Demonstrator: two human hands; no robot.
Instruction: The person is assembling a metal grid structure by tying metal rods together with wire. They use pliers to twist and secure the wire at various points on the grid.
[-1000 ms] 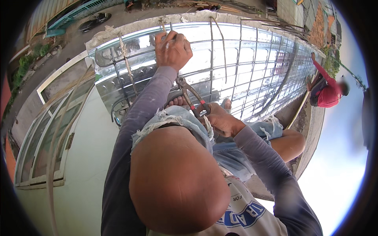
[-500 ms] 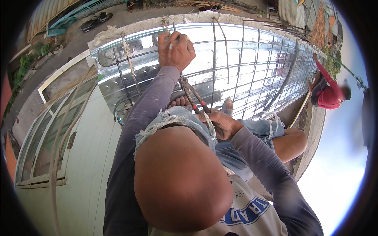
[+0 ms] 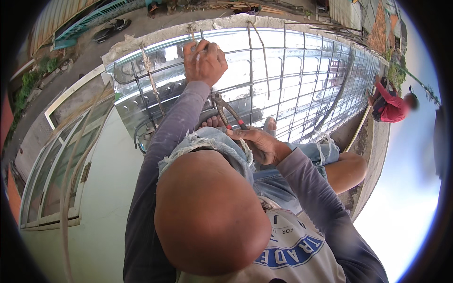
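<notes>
My right hand [image 3: 260, 143] is closed round the red-gripped handles of a pair of pincers [image 3: 227, 112]. Their metal jaws point up and left, over the steel bar mesh [image 3: 251, 70]. Farther out, my left hand [image 3: 205, 62] is curled with bent fingers over the mesh near its far edge, where a bar end [image 3: 202, 35] sticks out past the fingers. What those fingers pinch is hidden. Beneath the mesh lies shiny ribbed metal decking [image 3: 236, 42]. My bent knee [image 3: 212, 207] fills the lower middle, with torn jeans round it.
A rough concrete edge [image 3: 226, 22] runs along the far side, with a street and a parked motorbike [image 3: 101, 34] below. A person in a red top [image 3: 395, 107] crouches at the far right end of the mesh. A pale wall with a window [image 3: 56, 165] is at left.
The view has shifted slightly. My left hand stays curled at nearly the same place on the mesh. The pincers remain in my right hand, whose index finger now stretches farther along the handles.
</notes>
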